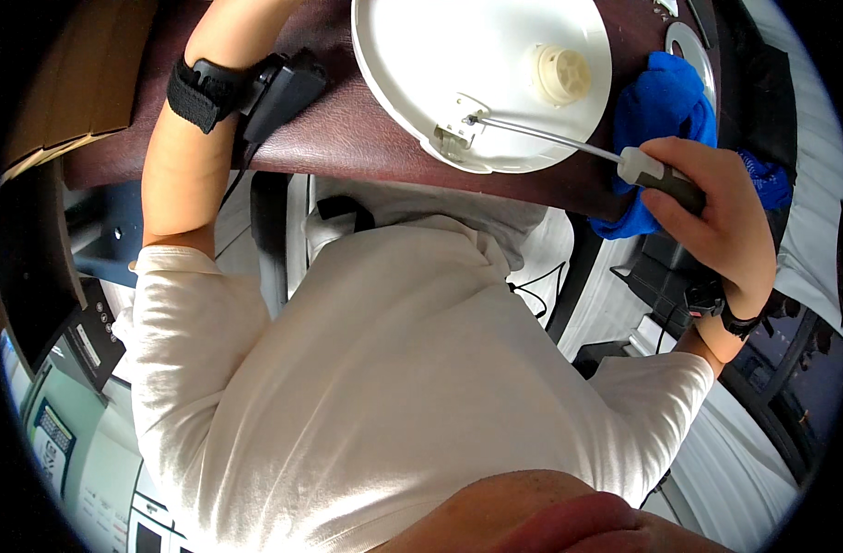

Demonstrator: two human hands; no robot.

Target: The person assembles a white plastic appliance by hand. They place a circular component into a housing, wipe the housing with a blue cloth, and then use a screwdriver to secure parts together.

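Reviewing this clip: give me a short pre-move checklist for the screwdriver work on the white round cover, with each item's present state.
1. Right hand grips the screwdriver by its handle: ok.
2. Screwdriver tip sits at the small bracket near the rim of the white round cover: ok; whether it is seated in a screw head: cannot tell.
3. Cover lies flat on the dark table: ok.
4. Left hand steadying the cover: cannot tell; only the left forearm with its black wrist strap shows, the hand is out of view.
5. Blue cloth lies beside the cover, under the shaft, not over the bracket: ok.
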